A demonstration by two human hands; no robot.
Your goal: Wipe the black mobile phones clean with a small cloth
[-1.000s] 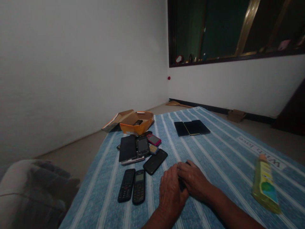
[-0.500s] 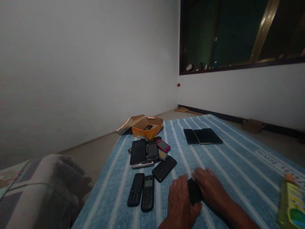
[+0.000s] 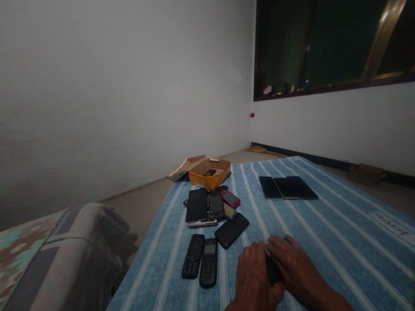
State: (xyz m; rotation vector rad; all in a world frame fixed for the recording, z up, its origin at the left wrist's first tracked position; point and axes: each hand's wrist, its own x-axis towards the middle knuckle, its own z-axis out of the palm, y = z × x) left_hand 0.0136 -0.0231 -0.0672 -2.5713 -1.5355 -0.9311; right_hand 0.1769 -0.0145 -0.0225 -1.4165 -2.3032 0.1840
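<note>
On the striped blue cloth, my left hand (image 3: 253, 272) and my right hand (image 3: 296, 263) are both closed around a dark phone (image 3: 272, 271). Much of it is hidden under the fingers. To the left lie two black keypad phones (image 3: 193, 256), side by side. A black smartphone (image 3: 232, 230) rests at a slant just beyond my left hand. Behind it is a pile with a flat black phone (image 3: 196, 205), a grey touchscreen phone (image 3: 215, 204), a pink phone (image 3: 231, 198) and a phone with a yellowish keypad (image 3: 230, 211).
An open orange box (image 3: 201, 179) with a small phone in it stands at the far end of the cloth (image 3: 181, 211). Flat dark phones (image 3: 293, 187) lie side by side at the right. A draped blanket (image 3: 78, 250) is at the lower left, and a wall rises behind.
The view has swung a little left, so everything sits farther right. My hands have drawn closer together over the dark phone, covering more of it. The yellow-green pack has left the view.
</note>
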